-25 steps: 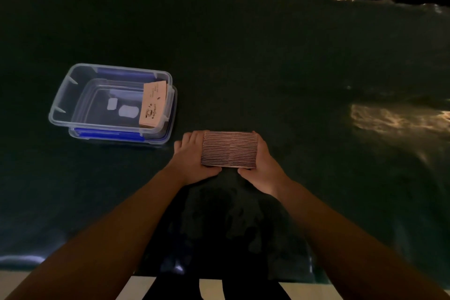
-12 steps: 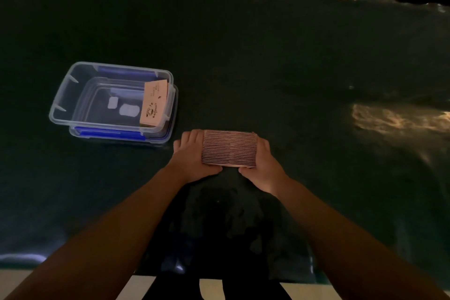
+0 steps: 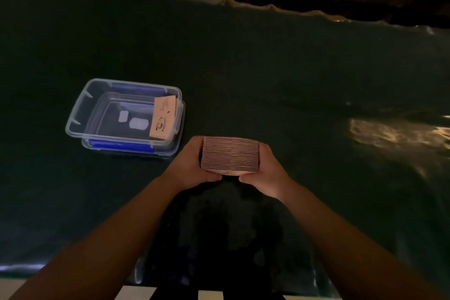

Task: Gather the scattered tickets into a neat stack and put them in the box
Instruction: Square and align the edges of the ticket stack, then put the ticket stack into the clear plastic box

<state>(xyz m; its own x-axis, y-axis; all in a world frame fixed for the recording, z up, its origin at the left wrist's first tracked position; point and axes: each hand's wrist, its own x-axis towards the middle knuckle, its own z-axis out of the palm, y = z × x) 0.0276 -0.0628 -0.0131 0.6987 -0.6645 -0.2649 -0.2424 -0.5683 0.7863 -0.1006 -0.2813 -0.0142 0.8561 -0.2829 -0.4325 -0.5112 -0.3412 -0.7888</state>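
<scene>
From my head camera, my left hand (image 3: 188, 164) and my right hand (image 3: 264, 169) press in on a thick stack of pinkish-brown paper tickets (image 3: 230, 156), one hand at each short end. The stack stands on edge, so I look down on the ribbed line of ticket edges. My left fingers curl around the far left side and my thumb lies along the near bottom edge; the right hand mirrors this. Both hands are closed snugly on the stack, no gap showing. Whether the stack touches the dark green table (image 3: 292, 68) or hangs just above it, I cannot tell.

The clear rectangular plastic box with blue clips (image 3: 80, 114) sits on the table to the left, near the stack but apart from it. One pale printed ticket (image 3: 162, 118) leans inside against its right wall.

The light is dim; my right fingertips are hidden behind the stack, and the ticket's print is too small to read.
</scene>
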